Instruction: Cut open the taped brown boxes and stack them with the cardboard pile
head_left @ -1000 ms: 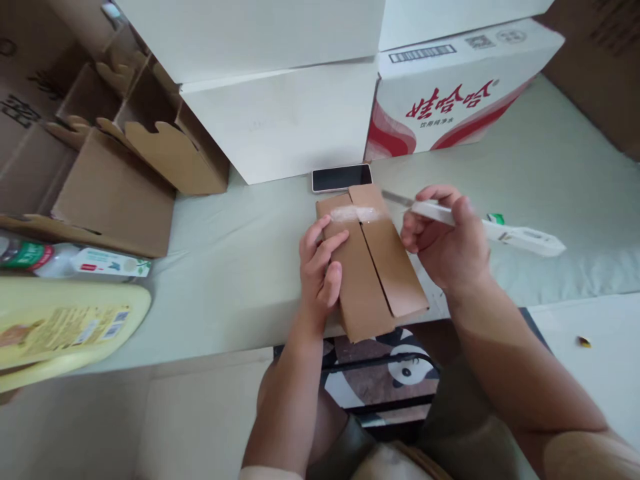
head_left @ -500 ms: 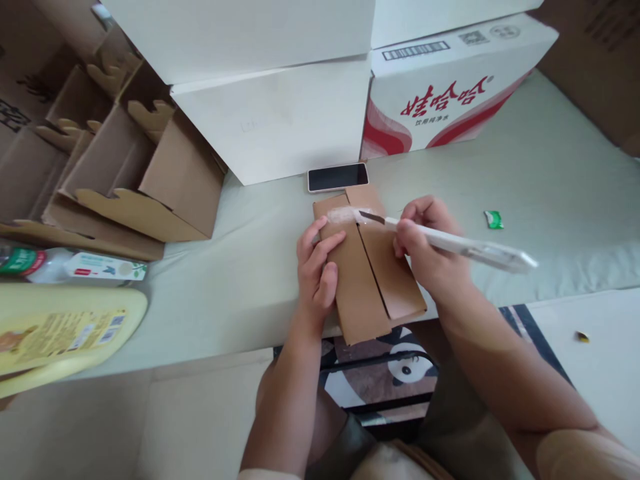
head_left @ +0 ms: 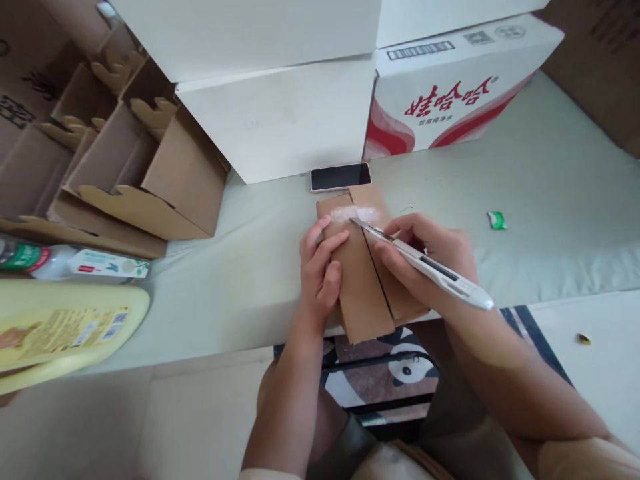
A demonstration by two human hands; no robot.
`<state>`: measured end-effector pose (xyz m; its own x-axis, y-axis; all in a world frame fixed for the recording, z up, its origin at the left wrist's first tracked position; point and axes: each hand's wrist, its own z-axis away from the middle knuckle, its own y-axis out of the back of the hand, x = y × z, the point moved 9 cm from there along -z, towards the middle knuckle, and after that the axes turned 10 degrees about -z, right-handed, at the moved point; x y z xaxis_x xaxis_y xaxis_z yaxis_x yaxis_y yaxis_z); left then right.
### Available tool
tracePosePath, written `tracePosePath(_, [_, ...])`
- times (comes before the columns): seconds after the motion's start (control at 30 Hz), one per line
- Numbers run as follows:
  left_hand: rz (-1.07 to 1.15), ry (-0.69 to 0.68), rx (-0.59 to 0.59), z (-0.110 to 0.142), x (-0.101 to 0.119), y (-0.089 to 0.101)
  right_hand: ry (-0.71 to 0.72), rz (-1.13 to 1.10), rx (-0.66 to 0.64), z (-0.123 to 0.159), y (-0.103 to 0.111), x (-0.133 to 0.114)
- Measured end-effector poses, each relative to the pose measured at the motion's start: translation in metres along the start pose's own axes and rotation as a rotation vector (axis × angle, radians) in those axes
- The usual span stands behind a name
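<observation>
Right hand (head_left: 445, 250) clamps the knife (head_left: 425, 263) against tape (head_left: 357, 213) at 12 o'clock on the box (head_left: 357, 293), left hand (head_left: 319, 270) resting at 9 o'clock, fingers apart, 2 flaps (head_left: 400, 300) not yet open.

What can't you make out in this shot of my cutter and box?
All in the head view:
Inside of the box: hidden by its flaps.
Whether the blade touches the tape: too small to tell.
Right hand: some fingers hidden behind the hand itself.
Bottle: left end cut off by the left edge.
Dark scrap: too small to identify.
</observation>
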<state>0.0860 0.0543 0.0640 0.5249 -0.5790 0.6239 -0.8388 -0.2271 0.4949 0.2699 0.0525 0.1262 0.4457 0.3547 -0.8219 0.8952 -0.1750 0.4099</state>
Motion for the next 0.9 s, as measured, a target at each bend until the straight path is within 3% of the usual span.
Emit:
tracePosePath(0.23, [-0.023,0.020,-0.002,0.001,-0.003,-0.001,0.021,-0.041,0.047,0.001,0.005,-0.003])
tracePosePath(0.57, [-0.024,0.028,-0.012,0.002,-0.002,-0.002,0.051,0.137,-0.058,0.000,-0.004,-0.004])
tracePosePath(0.9, [0.000,0.033,-0.008,0.002,-0.004,-0.002,0.103,0.118,-0.121,0.003,-0.014,-0.008])
